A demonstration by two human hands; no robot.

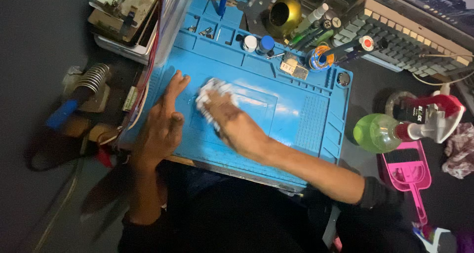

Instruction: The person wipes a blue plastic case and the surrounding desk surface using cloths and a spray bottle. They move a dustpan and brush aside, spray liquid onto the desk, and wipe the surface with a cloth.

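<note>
A blue silicone work mat [296,119] with small compartments covers the desk in front of me. My right hand [232,122] presses a crumpled white tissue [210,92] onto the mat's wet, shiny middle, fingers closed over it; the hand is blurred. My left hand [163,122] lies flat on the mat's left edge, fingers stretched and apart, holding nothing.
Along the mat's back edge stand two small bottles [257,43], a solder spool [320,58] and a brass tip-cleaner ball [282,16]. A keyboard [410,40] lies at the back right. A green spray bottle [390,132] and pink dustpan [407,171] are on the right; a soldering-iron stand [94,80] is on the left.
</note>
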